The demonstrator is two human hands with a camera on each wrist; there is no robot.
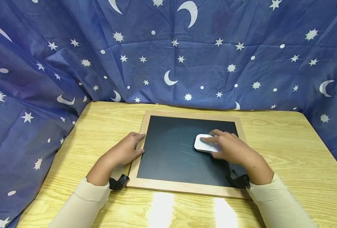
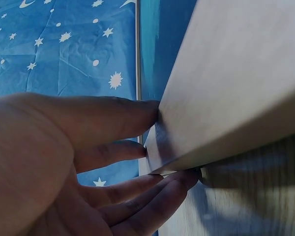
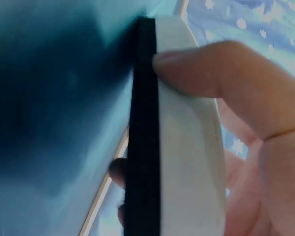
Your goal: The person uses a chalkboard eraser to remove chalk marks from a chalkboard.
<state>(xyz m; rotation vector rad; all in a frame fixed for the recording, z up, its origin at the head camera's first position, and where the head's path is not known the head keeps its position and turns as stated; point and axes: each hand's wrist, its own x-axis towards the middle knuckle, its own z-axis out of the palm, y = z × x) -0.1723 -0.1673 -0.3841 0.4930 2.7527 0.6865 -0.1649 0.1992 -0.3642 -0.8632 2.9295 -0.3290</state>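
A chalkboard [image 1: 168, 167] with a light wooden frame [image 1: 182, 186] lies flat on the table. My right hand [image 1: 229, 147] grips a white eraser [image 1: 205, 144] over the board's right half. In the right wrist view the eraser's black felt underside [image 3: 143, 128] shows, with the thumb along its white body. A few thin pale-green chalk lines [image 1: 187, 153] run just left of the eraser. At the frame's left side, my left hand [image 1: 126, 148] touches the wood with thumb and fingertips. The left wrist view shows those fingers [image 2: 137, 206] fairly straight against the frame's edge.
The yellow wood-grain table [image 1: 285, 152] extends around the board. A blue curtain [image 1: 145, 66] with white moons and stars hangs behind and along the sides. Black wrist mounts [image 1: 119, 182] sit at both cuffs, and bright glare patches lie near the front.
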